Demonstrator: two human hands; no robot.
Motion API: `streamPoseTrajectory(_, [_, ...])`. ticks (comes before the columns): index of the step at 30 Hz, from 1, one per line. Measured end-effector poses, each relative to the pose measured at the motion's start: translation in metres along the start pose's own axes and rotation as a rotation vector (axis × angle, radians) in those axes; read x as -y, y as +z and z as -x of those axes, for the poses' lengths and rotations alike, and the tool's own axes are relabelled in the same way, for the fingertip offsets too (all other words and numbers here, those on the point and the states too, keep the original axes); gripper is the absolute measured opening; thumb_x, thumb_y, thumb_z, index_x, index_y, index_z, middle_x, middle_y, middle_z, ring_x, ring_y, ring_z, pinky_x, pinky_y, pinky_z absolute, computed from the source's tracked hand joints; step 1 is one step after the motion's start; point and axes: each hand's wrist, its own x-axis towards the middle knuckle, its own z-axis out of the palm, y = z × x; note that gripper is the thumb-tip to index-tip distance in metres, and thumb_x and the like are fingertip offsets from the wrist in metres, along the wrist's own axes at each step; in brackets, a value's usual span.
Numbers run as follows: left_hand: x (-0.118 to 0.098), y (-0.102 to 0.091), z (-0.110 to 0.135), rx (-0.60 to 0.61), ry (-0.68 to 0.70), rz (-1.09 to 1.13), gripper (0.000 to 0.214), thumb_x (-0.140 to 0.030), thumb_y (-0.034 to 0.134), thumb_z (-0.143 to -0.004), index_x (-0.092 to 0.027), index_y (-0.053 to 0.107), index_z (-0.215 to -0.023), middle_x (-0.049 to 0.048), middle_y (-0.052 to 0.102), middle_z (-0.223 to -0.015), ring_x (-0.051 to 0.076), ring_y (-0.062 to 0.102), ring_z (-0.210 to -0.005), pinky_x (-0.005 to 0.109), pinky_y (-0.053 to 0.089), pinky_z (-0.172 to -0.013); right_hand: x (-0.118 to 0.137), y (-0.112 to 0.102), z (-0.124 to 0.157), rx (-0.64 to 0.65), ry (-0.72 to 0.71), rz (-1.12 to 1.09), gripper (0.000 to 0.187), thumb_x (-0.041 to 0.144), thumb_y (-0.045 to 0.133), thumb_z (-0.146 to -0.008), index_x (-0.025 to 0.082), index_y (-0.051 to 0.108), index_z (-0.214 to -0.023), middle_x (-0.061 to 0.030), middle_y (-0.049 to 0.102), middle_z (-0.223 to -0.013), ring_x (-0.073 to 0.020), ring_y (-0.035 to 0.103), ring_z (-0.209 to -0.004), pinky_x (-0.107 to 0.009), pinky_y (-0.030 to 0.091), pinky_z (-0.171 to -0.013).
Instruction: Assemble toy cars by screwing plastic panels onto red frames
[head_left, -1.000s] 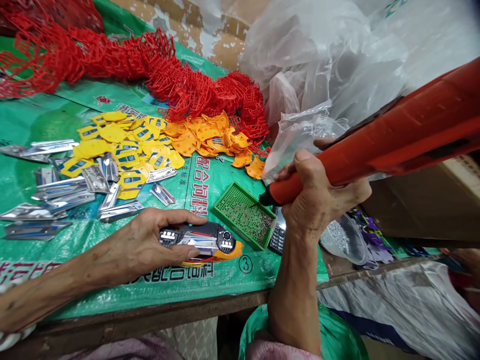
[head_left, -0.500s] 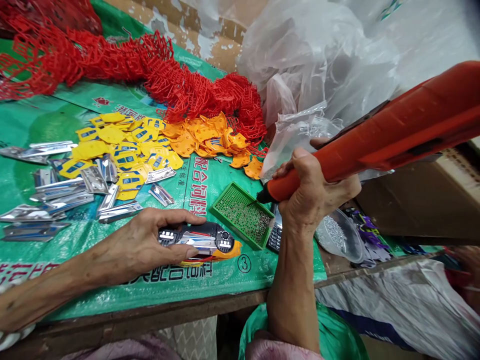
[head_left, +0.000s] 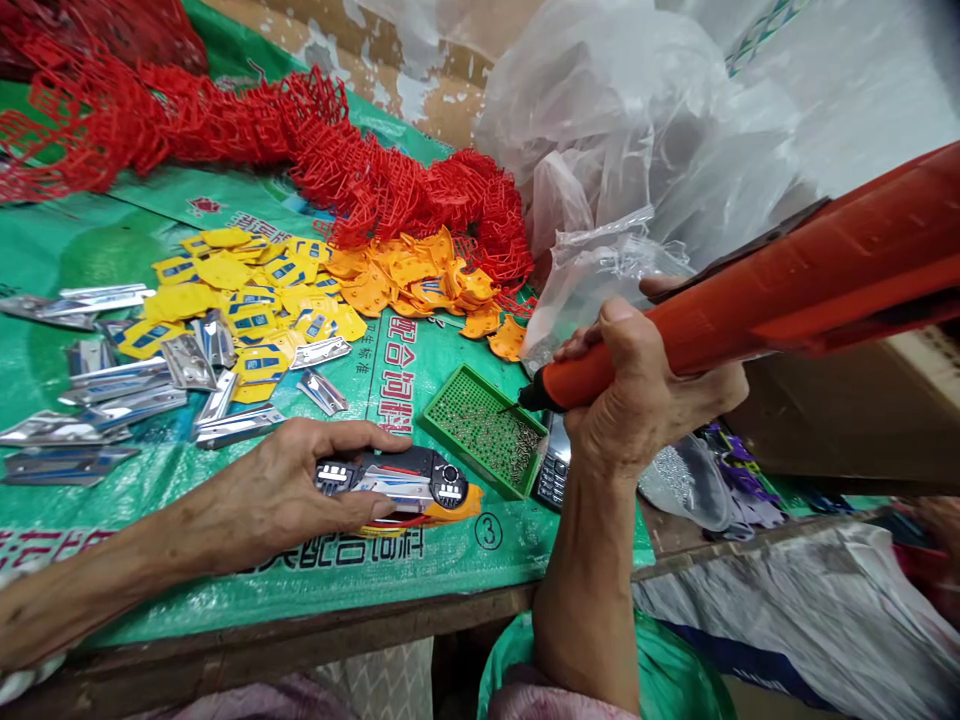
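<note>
My left hand [head_left: 315,480] is closed round a toy car body [head_left: 405,478] in black, silver and orange, which it holds against the green sheet. An orange-red electric screwdriver [head_left: 720,310] is gripped in my right hand [head_left: 630,390], its shaft slanting up to the right. The thin bit at its black nose points down over a green perforated tray [head_left: 457,440]. Small screws [head_left: 525,450] lie in that tray, thickest at its near right end. Whether the bit touches a screw is too small to tell.
Yellow panels [head_left: 225,268], orange pieces [head_left: 382,280] and silver strips [head_left: 135,400] lie left and behind. A red heap of plastic frames [head_left: 405,185] runs along the back. Clear plastic bags [head_left: 600,130], a phone-like keypad device [head_left: 553,465] and a bowl of small metal parts [head_left: 686,485] stand right.
My right hand and the screwdriver have shifted slightly to the right, with the tool's rear end lower. The bit remains over the tray. My left hand and the car body stay nearly still.
</note>
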Motion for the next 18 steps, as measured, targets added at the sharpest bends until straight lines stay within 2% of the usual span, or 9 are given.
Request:
streamPoseTrajectory(4, [0.0,0.001,0.0,-0.006,0.006,0.035,0.043,-0.044,0.071,-0.076,-0.03,0.074,-0.117,-0.004,0.077,-0.102,0.02,0.069,-0.09,0.026,0.053,-0.082,-0.002,-0.001,0.0,-0.007,0.014,-0.024,0.022,0.033,0.077,-0.068,0.028,0.068,-0.087,0.0093,0.058,-0.056,-0.0186,0.058,-0.041,-0.034,0.05,-0.044])
streamPoseTrajectory(9, [0.001,0.0,-0.001,0.002,0.028,0.035,0.041,-0.041,0.07,-0.076,-0.029,0.075,-0.115,-0.0038,0.076,-0.09,0.018,0.067,-0.078,0.024,0.052,-0.072,0.0,0.003,0.001,0.033,0.038,-0.088,0.018,0.027,0.075,-0.07,0.026,0.065,-0.084,0.01,0.056,-0.053,-0.016,0.057,-0.041,-0.03,0.048,-0.043])
streamPoseTrajectory(15, [0.011,-0.001,-0.006,0.037,0.071,0.007,0.045,-0.043,0.07,-0.077,-0.027,0.072,-0.119,0.0001,0.075,-0.101,0.022,0.067,-0.087,0.027,0.051,-0.074,0.0,0.006,-0.001,0.049,0.042,-0.114,0.016,0.026,0.075,-0.069,0.026,0.065,-0.082,0.0107,0.058,-0.05,-0.0148,0.055,-0.038,-0.029,0.046,-0.039])
streamPoseTrajectory(18, [0.012,0.0,-0.007,0.063,0.056,0.049,0.051,-0.041,0.07,-0.075,-0.023,0.069,-0.123,0.0021,0.074,-0.099,0.021,0.066,-0.085,0.027,0.05,-0.072,0.012,0.007,-0.003,0.022,0.031,-0.141,0.015,0.021,0.073,-0.067,0.022,0.065,-0.08,0.0091,0.057,-0.05,-0.0147,0.055,-0.039,-0.029,0.046,-0.037])
